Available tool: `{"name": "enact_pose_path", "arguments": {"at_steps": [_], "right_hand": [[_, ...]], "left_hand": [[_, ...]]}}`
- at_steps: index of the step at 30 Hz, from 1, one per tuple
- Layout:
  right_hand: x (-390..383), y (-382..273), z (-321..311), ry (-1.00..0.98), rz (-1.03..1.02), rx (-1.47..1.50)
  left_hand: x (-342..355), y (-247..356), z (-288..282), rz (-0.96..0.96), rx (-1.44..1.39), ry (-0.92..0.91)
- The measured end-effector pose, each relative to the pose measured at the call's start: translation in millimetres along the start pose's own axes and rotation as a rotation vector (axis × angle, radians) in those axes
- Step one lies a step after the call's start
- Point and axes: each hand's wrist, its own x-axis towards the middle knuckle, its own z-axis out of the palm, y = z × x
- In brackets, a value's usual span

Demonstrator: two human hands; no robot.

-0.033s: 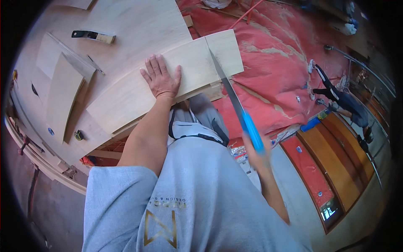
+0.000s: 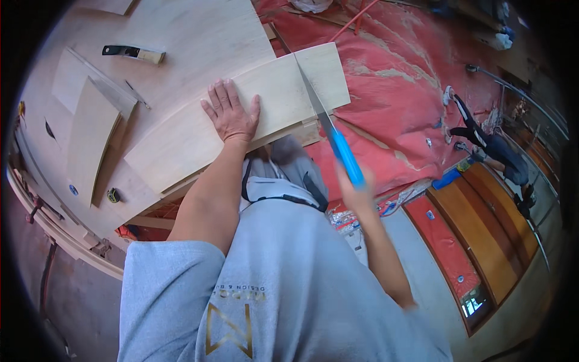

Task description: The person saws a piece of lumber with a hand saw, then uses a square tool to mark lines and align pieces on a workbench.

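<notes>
A pale curved plywood board (image 2: 181, 142) lies across the work surface, its right end sticking out past the edge. My left hand (image 2: 232, 113) rests flat on the board, fingers stretched out, pressing its top. In my right hand (image 2: 356, 188), blurred by motion, is the blue handle of a handsaw (image 2: 347, 158). The saw's long grey blade slants up and left across the board near its right end, and its tip reaches past the board's far edge. A narrow strip of wood (image 2: 304, 134) shows under the board's near edge.
The large plywood work surface (image 2: 199, 36) bears a brush-like tool (image 2: 134, 53), a pencil-like stick (image 2: 137, 94), other curved plywood pieces (image 2: 90, 136) and a tape measure (image 2: 113, 195). Red sheeting (image 2: 398, 120) covers the floor at right. Another person (image 2: 503, 154) stands far right, near brown panels (image 2: 476, 217).
My right hand has pushed the handsaw forward, up and to the left, so its blade reaches farther beyond the board. My left hand and the board stay put.
</notes>
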Motion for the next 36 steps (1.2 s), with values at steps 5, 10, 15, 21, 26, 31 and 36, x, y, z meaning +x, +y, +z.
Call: {"name": "enact_pose_path", "arguments": {"at_steps": [5, 10, 15, 21, 26, 31, 36], "right_hand": [[83.5, 13.6, 42.0, 0.165, 0.112, 0.112], [-59.6, -26.6, -60.4, -0.019, 0.041, -0.004], [-154.8, -50.1, -120.8, -0.029, 0.083, -0.117], [45.0, 40.6, 38.0, 0.11, -0.013, 0.029], [73.9, 18.9, 49.6, 0.087, 0.032, -0.019], [-109.3, -9.7, -82.3, 0.052, 0.006, 0.031], [-144.1, -20.0, -105.2, 0.021, 0.097, 0.041]], "left_hand": [[4.5, 18.9, -0.4, -0.018, -0.001, -0.139], [6.8, 7.7, -7.7, -0.034, 0.084, -0.075], [8.9, 13.5, -3.7, 0.003, 0.126, -0.059], [-2.8, 18.7, 4.3, 0.015, 0.109, -0.057], [4.7, 15.5, -1.1, -0.008, 0.131, -0.084], [12.0, 4.5, 5.3, 0.009, 0.153, -0.003], [11.6, 4.4, 2.0, 0.005, 0.17, 0.003]]}}
